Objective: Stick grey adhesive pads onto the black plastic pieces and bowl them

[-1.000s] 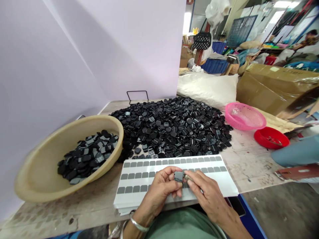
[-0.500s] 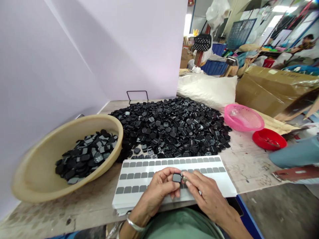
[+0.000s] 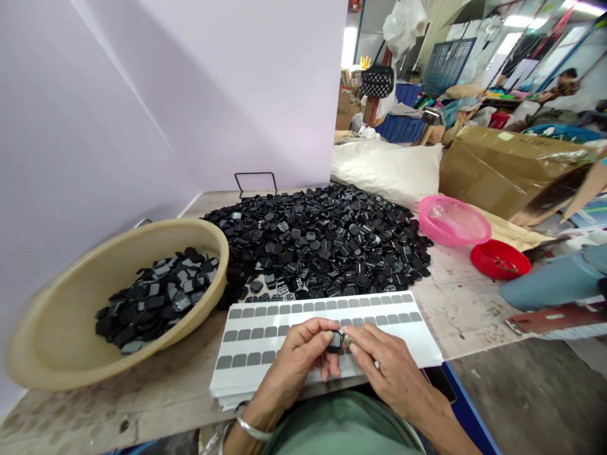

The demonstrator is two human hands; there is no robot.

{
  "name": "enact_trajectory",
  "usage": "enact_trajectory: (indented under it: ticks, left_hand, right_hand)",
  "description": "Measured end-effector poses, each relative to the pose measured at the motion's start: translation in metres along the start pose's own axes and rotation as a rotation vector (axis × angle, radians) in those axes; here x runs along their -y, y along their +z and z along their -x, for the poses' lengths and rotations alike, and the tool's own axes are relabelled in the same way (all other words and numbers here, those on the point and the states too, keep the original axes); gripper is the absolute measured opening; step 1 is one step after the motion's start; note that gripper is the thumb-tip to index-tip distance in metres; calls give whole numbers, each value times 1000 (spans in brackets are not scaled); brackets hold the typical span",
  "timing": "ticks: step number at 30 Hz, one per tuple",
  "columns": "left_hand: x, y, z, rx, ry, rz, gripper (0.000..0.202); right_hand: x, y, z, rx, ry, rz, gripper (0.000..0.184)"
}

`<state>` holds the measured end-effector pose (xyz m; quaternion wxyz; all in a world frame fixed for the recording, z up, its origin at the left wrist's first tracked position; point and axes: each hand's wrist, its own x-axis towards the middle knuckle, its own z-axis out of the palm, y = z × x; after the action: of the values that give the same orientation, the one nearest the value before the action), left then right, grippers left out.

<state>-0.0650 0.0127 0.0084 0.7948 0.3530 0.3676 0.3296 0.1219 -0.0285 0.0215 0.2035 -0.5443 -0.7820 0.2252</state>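
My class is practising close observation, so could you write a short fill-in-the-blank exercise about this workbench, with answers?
1. The left hand and right hand are over a white sheet marked with ____ shapes.
2. The thumb covering part of the small dark piece belongs to the ____ hand.
3. The perforated basket beside the red bowl is ____.

Missing words: grey; left; pink.

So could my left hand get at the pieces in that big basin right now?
Probably yes: the basin stands open-topped on that side, with its near rim between the left hand and the pieces inside. That hand is holding a small black piece, though.
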Motion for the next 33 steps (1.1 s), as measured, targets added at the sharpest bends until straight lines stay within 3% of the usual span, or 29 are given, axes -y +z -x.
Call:
enact_trajectory:
  ticks: [8,11,14,18,23,28,33]
  left_hand:
    - [-3,6,-2,-89,9,-119,19]
    - [-12,1,-1,-194,49,-191,18]
    - [-21,-4,0,-279,103,-294,19]
    - [-15,5,-6,-106,125,-545,16]
    - [3,31,-29,103,319,-937,13]
    - [9,42,-42,182,365,-1342,23]
    - [14,43,-43,178,380,-1499,27]
  right_hand:
    - [7,1,-1,5,-15,34,32]
    - [-17,-11,6,-126,60,166,33]
    - [-49,-30,26,-241,266,271,32]
    - [-63,-36,49,-86,397,247,21]
    - [-47,-12,42,1,278,397,16]
    - [-47,-3,32,-19,230,429,14]
    - [-46,2,27,-41,231,383,15]
